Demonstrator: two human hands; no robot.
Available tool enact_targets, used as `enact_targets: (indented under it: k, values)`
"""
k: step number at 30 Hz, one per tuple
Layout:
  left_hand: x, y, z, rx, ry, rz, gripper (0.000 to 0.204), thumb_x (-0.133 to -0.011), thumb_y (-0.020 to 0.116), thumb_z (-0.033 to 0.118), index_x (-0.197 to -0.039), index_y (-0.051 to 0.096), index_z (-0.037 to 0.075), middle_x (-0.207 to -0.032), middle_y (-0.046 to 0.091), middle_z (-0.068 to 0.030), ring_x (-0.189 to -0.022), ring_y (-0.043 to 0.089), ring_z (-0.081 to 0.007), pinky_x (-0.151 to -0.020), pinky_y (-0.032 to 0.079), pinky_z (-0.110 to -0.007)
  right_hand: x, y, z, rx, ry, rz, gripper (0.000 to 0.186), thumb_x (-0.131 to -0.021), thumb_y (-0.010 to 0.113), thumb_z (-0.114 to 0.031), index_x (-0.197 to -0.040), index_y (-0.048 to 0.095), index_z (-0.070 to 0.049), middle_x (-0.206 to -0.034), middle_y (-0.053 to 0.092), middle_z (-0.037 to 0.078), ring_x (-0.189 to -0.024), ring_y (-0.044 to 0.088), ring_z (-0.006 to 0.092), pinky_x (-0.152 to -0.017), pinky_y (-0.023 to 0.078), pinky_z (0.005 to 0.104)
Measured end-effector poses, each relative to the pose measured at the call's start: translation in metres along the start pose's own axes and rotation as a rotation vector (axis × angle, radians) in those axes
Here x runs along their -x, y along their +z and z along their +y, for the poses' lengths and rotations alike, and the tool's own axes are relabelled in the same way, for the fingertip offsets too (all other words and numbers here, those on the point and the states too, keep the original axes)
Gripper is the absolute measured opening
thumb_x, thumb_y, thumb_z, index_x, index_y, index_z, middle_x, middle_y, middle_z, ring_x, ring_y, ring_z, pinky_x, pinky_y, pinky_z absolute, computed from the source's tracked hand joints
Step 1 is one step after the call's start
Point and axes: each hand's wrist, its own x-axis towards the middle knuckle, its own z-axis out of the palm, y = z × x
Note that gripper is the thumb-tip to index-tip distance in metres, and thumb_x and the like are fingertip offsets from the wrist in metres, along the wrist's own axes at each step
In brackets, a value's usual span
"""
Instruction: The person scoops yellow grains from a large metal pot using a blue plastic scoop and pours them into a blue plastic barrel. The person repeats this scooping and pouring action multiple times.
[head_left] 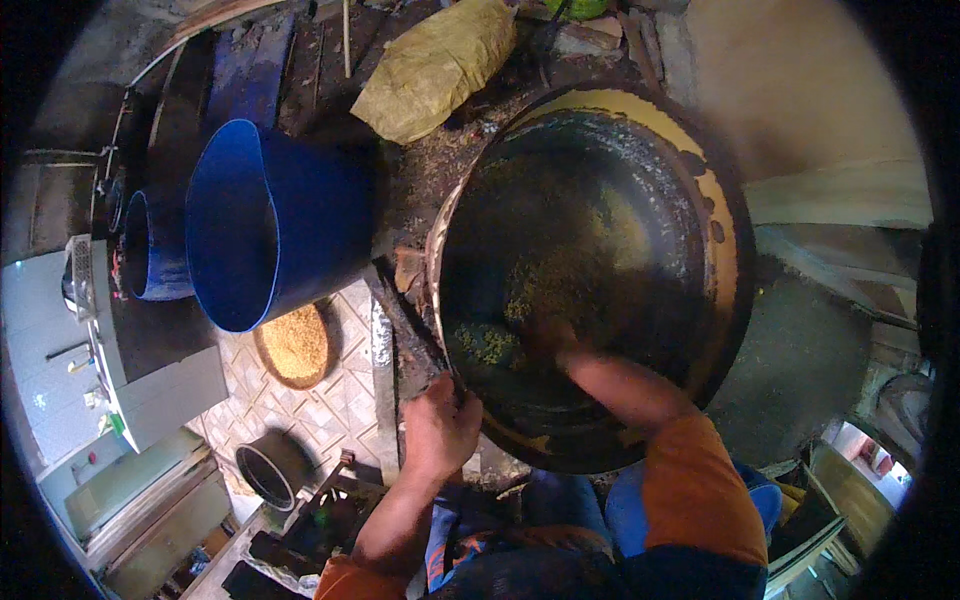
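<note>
Grain, yellowish-green (500,335), lies scattered over the dark inner surface of a very large black wok (590,270), thickest on the lower left slope of the bowl, just beside the right hand. The right hand (548,340) reaches deep into the wok from the lower edge and rests among the grain; it is blurred and dim, so I cannot tell whether its fingers are spread or closed. The left hand (440,425) sits on the wok's near rim, fingers curled down over the edge and pressed against it. An orange sleeve (700,480) covers the right upper arm. To the left of the wok stands a big blue bucket (275,225), tilted, with a second blue bucket (150,250) beyond it. A round woven tray of tan grain (295,345) lies on the tiled floor below the buckets, and a dark pot (270,470) stands nearer. A yellowish sack (435,65) rests above the wok.
</note>
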Motion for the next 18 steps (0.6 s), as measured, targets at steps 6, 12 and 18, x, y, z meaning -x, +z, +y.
enact_targets:
  k: [6, 12, 18]
  values:
    - [-0.001, 0.006, -0.012, 0.011, 0.034, 0.005, 0.016, -0.077, 0.066, 0.009, -0.075, 0.053, 0.000, -0.060, 0.058, -0.0184, -0.054, 0.061, -0.0344, -0.049, 0.045, -0.040, 0.110, 0.043, 0.099, -0.035, 0.390, -0.259, 0.025, -0.089, 0.053, -0.021, -0.103, 0.071, -0.011, -0.098, 0.070, 0.016, -0.096, 0.068, 0.0346, -0.076, 0.056, 0.0507]
    - [-0.003, 0.003, 0.005, 0.018, -0.019, -0.029, 0.014, -0.079, 0.065, 0.008, -0.079, 0.054, -0.001, -0.062, 0.059, -0.0167, -0.054, 0.060, -0.0277, -0.051, 0.045, -0.038, 0.046, -0.066, 0.163, 0.199, 0.405, 0.319, 0.043, -0.085, 0.054, -0.014, -0.127, 0.056, -0.010, -0.092, 0.070, 0.012, -0.079, 0.070, 0.0298, -0.063, 0.057, 0.0434]
    - [-0.001, 0.002, 0.011, -0.042, -0.027, -0.052, 0.010, -0.083, 0.061, 0.007, -0.087, 0.058, -0.002, -0.066, 0.060, -0.0149, -0.056, 0.057, -0.0191, -0.053, 0.045, -0.036, -0.019, -0.061, 0.203, 0.266, 0.451, 0.361, 0.037, -0.089, 0.050, -0.013, -0.126, 0.057, -0.008, -0.093, 0.070, 0.015, -0.079, 0.071, 0.0299, -0.063, 0.056, 0.0444]
